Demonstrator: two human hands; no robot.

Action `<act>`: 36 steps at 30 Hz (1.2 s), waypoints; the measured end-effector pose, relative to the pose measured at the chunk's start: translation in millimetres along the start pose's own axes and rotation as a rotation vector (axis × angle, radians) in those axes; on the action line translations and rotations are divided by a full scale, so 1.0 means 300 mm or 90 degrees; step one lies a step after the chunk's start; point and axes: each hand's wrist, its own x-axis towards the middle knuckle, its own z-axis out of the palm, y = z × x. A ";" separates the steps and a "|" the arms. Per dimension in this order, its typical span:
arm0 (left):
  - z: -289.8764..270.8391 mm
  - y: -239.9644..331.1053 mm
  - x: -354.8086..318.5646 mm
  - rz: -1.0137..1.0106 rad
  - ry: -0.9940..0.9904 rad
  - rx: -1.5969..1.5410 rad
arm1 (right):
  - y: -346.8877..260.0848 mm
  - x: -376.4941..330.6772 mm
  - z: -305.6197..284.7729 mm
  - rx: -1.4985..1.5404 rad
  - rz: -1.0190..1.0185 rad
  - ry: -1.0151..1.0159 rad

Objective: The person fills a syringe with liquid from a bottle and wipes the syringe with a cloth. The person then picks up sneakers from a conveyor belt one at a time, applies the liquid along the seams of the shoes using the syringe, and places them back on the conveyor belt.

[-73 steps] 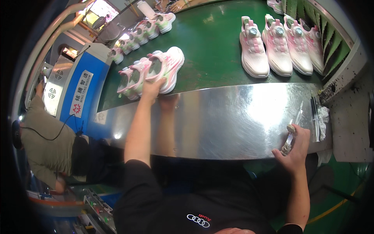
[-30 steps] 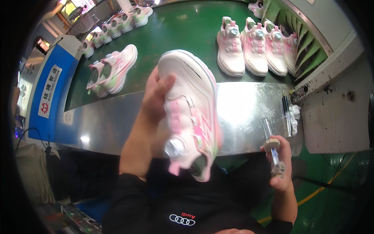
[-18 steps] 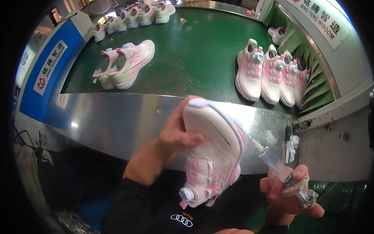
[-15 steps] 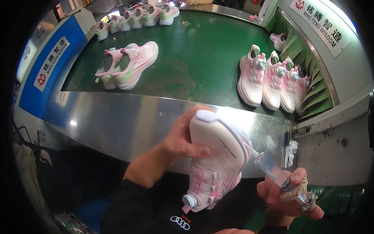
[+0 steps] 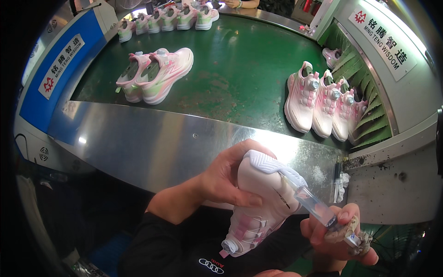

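My left hand [image 5: 226, 177] is closed around the toe end of a pale pink and white sneaker [image 5: 264, 196], thumb across its upper. The shoe hangs toe up, with its dial closure low, near my dark shirt, and part of the white sole facing up. In my right hand [image 5: 339, 235] is a clear syringe [image 5: 315, 206], its lower end wrapped in stained, crumpled material. The syringe's thin tip meets the shoe around the seam between sole and upper; exact contact is hard to make out.
A green conveyor belt [image 5: 230, 78] lies beyond a metal ledge [image 5: 152, 138]. On it stand a sneaker pair [image 5: 154, 76] at left, several sneakers [image 5: 302, 99] by the right machine's green flaps [image 5: 364, 78], and a far row [image 5: 168, 19]. A pen [image 5: 337, 173] and crumpled white tissue [image 5: 342, 184] lie at right. Another person's hand [image 5: 235, 3] shows far back.
My left hand has tilted the sneaker, so more of its patterned sole shows. The syringe has shifted slightly left along with the shoe's edge. The view has also shifted a little.
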 end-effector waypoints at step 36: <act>-0.097 -0.040 0.040 -0.059 0.228 0.024 | 0.190 -0.202 -0.154 0.085 -0.049 0.069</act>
